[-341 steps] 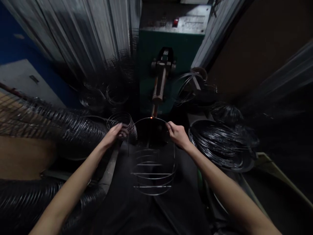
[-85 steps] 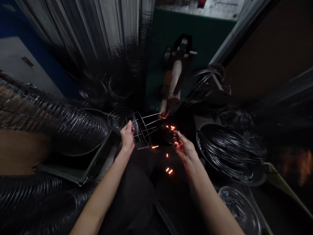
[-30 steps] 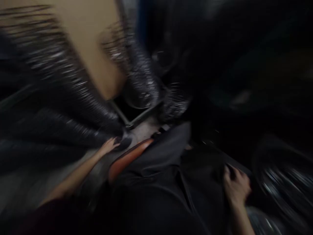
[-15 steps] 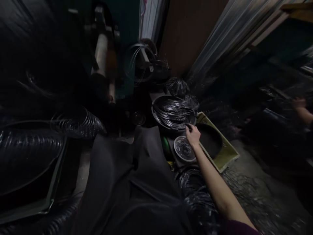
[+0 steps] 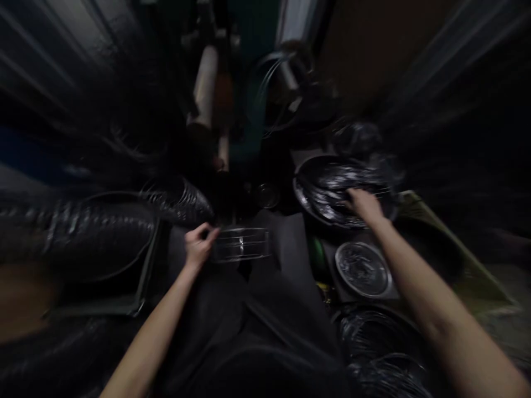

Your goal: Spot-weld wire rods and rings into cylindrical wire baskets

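Observation:
My left hand point(image 5: 199, 246) is closed in a pinch on the left end of a rectangular wire frame point(image 5: 241, 243) with crossbars, held above the dark apron point(image 5: 290, 237) over my lap. My right hand point(image 5: 367, 205) reaches into a wide round basin point(image 5: 299, 200) heaped with shiny bent wire pieces point(image 5: 332, 185). Its fingertips touch the heap; motion blur hides whether they grip any piece. Below that hand stands a small round bowl point(image 5: 337, 265) of small metal bits point(image 5: 360, 268).
A machine with a pale cylindrical bar point(image 5: 206, 83) stands ahead. Coiled wire rings point(image 5: 178, 202) and a crate point(image 5: 143, 287) are at left, near a blurred tan shape point(image 5: 25, 304). At right are a yellow-green crate point(image 5: 493, 287) and a tub of wire loops point(image 5: 381, 342).
My left hand has come into view with the wire frame. My right hand has moved from the basin's near rim onto the wire heap. The view has shifted left.

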`<state>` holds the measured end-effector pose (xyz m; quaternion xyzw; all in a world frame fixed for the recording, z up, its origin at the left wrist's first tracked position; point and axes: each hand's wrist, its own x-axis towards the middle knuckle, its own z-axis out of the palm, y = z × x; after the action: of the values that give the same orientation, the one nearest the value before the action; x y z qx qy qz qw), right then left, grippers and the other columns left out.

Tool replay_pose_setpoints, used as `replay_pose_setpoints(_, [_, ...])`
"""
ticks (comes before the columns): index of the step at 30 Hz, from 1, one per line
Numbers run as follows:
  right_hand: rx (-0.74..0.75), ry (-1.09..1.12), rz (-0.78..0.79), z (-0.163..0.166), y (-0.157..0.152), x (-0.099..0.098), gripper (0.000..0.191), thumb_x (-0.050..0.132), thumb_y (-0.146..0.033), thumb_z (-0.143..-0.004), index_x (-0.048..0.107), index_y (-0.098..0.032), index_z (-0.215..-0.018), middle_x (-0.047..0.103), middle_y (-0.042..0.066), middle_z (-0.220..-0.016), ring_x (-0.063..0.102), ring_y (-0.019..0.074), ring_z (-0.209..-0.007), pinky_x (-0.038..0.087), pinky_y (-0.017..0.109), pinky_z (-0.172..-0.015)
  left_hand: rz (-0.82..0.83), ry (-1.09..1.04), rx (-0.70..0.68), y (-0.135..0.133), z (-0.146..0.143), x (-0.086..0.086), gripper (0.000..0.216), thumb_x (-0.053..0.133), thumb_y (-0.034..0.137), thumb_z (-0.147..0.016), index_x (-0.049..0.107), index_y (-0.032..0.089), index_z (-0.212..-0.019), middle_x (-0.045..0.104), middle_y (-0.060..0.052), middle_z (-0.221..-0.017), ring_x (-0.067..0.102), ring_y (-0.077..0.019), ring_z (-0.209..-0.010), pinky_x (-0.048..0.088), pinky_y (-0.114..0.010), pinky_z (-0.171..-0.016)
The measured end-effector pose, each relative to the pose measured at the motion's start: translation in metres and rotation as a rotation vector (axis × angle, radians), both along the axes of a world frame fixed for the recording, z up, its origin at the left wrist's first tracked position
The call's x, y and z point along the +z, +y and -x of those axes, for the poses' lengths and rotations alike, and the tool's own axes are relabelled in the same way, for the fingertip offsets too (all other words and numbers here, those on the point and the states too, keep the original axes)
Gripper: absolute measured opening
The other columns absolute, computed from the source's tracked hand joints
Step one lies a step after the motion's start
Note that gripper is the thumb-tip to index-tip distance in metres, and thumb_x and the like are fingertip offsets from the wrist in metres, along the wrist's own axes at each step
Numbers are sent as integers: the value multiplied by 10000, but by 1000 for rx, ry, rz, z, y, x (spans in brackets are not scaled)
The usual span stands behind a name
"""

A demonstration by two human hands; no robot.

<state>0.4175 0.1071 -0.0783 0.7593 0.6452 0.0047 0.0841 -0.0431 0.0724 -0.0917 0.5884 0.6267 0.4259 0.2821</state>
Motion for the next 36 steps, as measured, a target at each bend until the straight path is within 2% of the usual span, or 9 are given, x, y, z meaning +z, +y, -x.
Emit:
replay_pose_setpoints(3, [-72, 31, 30, -9, 4, -4, 439, 617, -350, -835, 595, -59, -1162, 618, 225, -1093, 553, 269, -937, 351, 308, -711, 87, -54, -39, -4, 17, -24, 444, 554, 506, -824, 502, 131, -592, 437, 36, -548, 428, -78, -528, 375, -215, -542])
replay_pose_setpoints(8, [-110, 103, -153, 7, -4, -2, 280, 636, -242, -825, 663, -90, -1058, 656, 186, -1047, 582, 226, -949, 379, 275, -756, 110, -232, -151, 1, 20, -43, 524, 507, 612, -774, 411, 161, -526, 356, 40, -513, 327, -78, -510, 265, -232, -518])
replay_pose_setpoints(13, [-139, 78, -195, 47, -23, 7, 310, 600, -248, -840, 651, -85, -1098, 678, 211, -964, 587, 249, -827, 338, 316, -665, 110, -148, -189, -6, 15, -29, 608, 427, 684, -792, 372, 161, -486, 295, 35, -498, 277, -76, -491, 238, -237, -518])
replay_pose_setpoints(19, [-269, 167, -192, 98, -32, 28, 303, 588, -279, -836, 660, -142, -1096, 657, 179, -831, 538, 231, -719, 316, 350, -629, -43, 357, -243, -22, -20, -11, 554, 528, 644, -779, 530, 156, -517, 382, 21, -457, 342, -91, -479, 171, -248, -520])
replay_pose_setpoints(22, [-380, 513, -272, 127, -41, 65, 171, 598, -217, -809, 669, -155, -951, 578, 91, -707, 487, 167, -623, 349, 344, -622, -64, 397, -260, -26, -23, -13, 550, 498, 636, -807, 562, 165, -531, 411, 15, -452, 373, -95, -472, 179, -241, -519])
replay_pose_setpoints(25, [-523, 1125, -290, 155, -52, 119, 76, 540, -205, -826, 615, -203, -831, 407, -10, -609, 343, 88, -475, 310, 292, -500, -76, 380, -215, -23, -15, -17, 562, 500, 651, -797, 563, 166, -519, 401, 16, -440, 376, -93, -459, 198, -244, -520])
replay_pose_setpoints(29, [-439, 1633, -192, 189, -61, 173, 221, 439, -155, -855, 520, -196, -653, 235, -50, -596, 144, 45, -427, 148, 222, -391, -27, 363, -228, -18, -7, -8, 533, 527, 609, -806, 566, 163, -518, 442, 16, -458, 393, -95, -462, 255, -251, -547])
replay_pose_setpoints(33, [-486, 1961, -72, 231, -53, 182, 286, 379, -76, -871, 447, -164, -606, 254, -54, -593, 124, 23, -413, 131, 157, -363, 6, 263, -377, -28, -16, 32, 377, 402, 420, -938, 683, 190, -839, 663, -26, -796, 572, -153, -789, 359, -288, -802])
replay_pose_setpoints(36, [-568, 2127, 10, 262, -27, 170, 309, 308, -52, -897, 469, -159, -656, 271, -65, -559, 142, 27, -392, 140, 134, -350, 23, 98, -588, -37, -28, 74, 331, 366, 354, -955, 636, 233, -1103, 653, -37, -1074, 539, -176, -1046, 346, -320, -935])
